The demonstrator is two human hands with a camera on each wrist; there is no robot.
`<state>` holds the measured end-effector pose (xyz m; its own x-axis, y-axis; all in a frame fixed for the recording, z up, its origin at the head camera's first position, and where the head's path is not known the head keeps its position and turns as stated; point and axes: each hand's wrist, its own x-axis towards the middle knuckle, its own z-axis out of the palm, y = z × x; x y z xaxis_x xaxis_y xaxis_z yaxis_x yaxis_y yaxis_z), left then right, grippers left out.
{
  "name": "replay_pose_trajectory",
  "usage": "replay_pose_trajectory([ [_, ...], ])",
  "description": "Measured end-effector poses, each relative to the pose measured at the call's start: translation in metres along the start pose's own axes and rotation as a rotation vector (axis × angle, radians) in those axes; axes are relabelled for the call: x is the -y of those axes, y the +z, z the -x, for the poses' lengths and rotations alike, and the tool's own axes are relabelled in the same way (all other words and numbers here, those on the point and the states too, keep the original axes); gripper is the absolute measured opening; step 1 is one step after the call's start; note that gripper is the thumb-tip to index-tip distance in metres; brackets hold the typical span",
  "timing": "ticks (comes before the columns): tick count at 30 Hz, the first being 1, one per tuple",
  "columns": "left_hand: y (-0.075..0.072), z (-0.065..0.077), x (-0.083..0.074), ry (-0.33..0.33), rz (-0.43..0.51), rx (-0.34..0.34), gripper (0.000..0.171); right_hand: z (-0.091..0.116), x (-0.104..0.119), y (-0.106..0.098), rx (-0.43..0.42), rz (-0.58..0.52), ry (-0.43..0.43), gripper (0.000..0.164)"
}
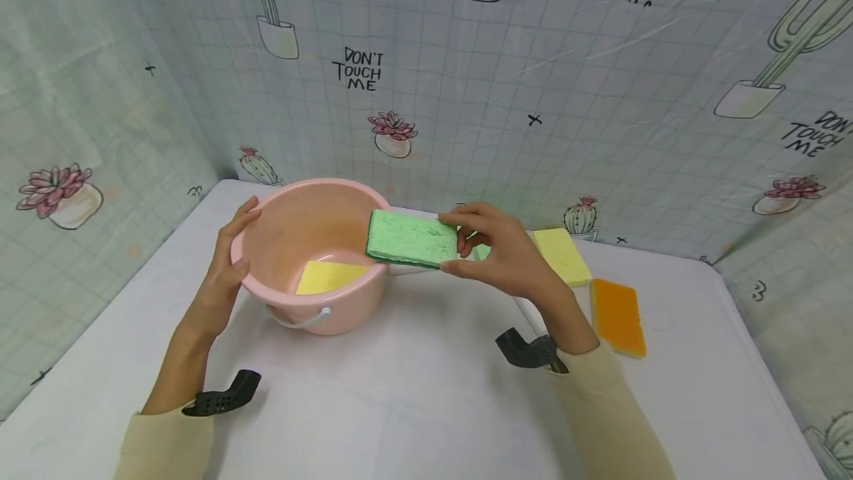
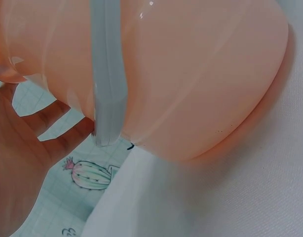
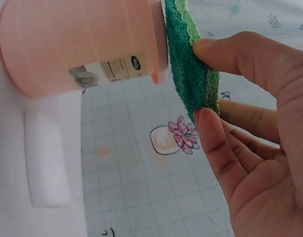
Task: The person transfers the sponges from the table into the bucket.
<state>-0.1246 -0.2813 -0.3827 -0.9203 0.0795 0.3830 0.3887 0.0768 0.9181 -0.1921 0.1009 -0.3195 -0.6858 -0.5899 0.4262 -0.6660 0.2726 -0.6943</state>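
A green scouring sponge (image 1: 412, 238) is pinched at its right end by my right hand (image 1: 500, 250), over the right rim of a pink bucket (image 1: 313, 310). In the right wrist view the sponge's dark green scouring side (image 3: 186, 64) faces the bucket. My left hand (image 1: 220, 280) grips the bucket's left rim, its thumb near the front. From the left wrist view, fingers (image 2: 67, 138) lie along the bucket's outer wall by the pale handle (image 2: 109, 74). Inside the bucket lies a yellow sponge (image 1: 329, 277).
Right of the right hand lie a yellow sponge (image 1: 562, 256) and an orange sponge (image 1: 618, 317). Another green piece (image 1: 481, 251) shows partly behind that hand. A white block (image 3: 48, 163) lies beside the bucket. A patterned curtain (image 1: 453, 80) hangs behind the white table (image 1: 400, 406).
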Motion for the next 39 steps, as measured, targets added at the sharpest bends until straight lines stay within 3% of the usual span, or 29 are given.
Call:
replay_pose_trajectory([
  [12, 0.001, -0.001, -0.001, -0.010, -0.011, 0.001, 0.061, -0.020, 0.012, 0.010, 0.042, 0.022, 0.021, 0.057],
  [18, 0.000, -0.001, 0.000, 0.017, 0.020, 0.013, 0.060, -0.030, 0.020, 0.017, 0.059, 0.000, 0.018, 0.056],
  [39, -0.002, 0.000, 0.002, 0.033, 0.032, 0.021, 0.059, -0.062, 0.040, 0.052, 0.143, -0.017, 0.061, 0.057],
])
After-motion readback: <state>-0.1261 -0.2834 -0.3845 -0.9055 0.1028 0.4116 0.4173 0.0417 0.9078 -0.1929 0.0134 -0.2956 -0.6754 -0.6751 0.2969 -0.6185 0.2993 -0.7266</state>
